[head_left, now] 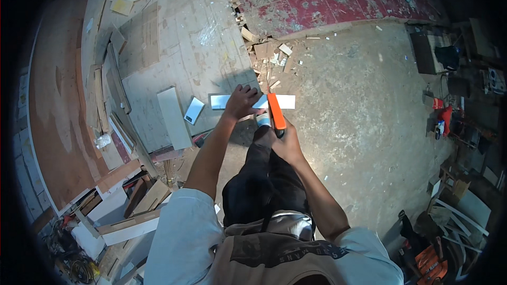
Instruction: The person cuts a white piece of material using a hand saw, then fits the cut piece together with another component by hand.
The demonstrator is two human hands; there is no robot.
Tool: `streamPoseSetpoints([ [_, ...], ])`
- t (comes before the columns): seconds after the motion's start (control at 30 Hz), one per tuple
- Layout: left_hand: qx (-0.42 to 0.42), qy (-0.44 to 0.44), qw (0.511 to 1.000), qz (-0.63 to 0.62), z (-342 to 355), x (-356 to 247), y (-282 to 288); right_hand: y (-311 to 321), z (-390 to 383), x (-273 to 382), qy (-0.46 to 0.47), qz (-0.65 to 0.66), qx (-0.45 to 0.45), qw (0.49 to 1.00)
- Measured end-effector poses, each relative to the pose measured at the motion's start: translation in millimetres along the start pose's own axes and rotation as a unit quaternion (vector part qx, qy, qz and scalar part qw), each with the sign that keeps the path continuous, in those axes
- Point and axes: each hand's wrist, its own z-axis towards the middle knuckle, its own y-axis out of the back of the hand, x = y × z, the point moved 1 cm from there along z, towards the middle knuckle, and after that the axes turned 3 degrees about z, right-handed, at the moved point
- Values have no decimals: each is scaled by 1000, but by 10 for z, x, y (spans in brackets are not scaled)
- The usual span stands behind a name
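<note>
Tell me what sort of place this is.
Probably a woodworking shop: wood scraps litter the floor, a pale board lies to the left, and the right hand holds an orange tool.

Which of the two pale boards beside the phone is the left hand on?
The strip lying sideways under the left hand, poking past the platform. The other board, left of the phone, has no hand on it.

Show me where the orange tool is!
In the head view, the orange tool is just right of centre, in the right hand, over the white strip.
</note>
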Motion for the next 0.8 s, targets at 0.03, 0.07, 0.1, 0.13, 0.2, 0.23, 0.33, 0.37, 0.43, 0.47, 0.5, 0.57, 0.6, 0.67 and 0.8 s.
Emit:
streamPoseSetpoints([
  [0.03, 2, 2, 1000, 0, -8, -5, 8, -37, 31, 35, -2, 1, 2, 1000],
  [0.07, 5, 38, 999, 10, -15, 5, 17, -87, 117, 59, -9, -20, 15, 1000],
  [0.1, 4, 72, 997, 21, 16, 42, 11, -108, 252, 125, -12, -42, 26, 999],
  [0.13, -15, 83, 996, 20, -17, 16, 0, -113, 360, 243, 8, -60, 47, 997],
  [0.2, -6, 91, 996, 16, -33, 9, -12, -108, 603, 361, -29, -44, 63, 997],
  [0.23, 0, 99, 995, 14, -21, 25, -5, -100, 729, 460, -62, -27, 79, 995],
  [0.33, -20, 95, 995, -4, -2, 29, 11, -15, 983, 638, -144, 68, 120, 980],
  [0.37, -35, 97, 994, -23, 17, 23, 13, 4, 1081, 614, -143, 66, 118, 980],
  [0.43, -84, 69, 993, -36, 31, 4, 33, -16, 1268, 640, -149, 107, 152, 971],
  [0.47, -72, 79, 993, -49, 40, 5, 23, -31, 1368, 675, -157, 120, 154, 968],
  [0.5, -59, 91, 992, -59, 27, 27, 10, -64, 1453, 719, -184, 123, 154, 963],
  [0.57, -60, 93, 993, -34, 11, 40, -31, -114, 1645, 748, -243, 105, 154, 952],
  [0.6, -64, 87, 994, -20, 16, 52, -41, -114, 1698, 771, -257, 102, 155, 948],
  [0.67, -76, 77, 994, 7, 16, 67, -50, -156, 1754, 806, -265, 96, 149, 948],
  [0.8, -69, 85, 994, 3, 19, 45, -47, -223, 1787, 795, -280, 94, 139, 945],
])
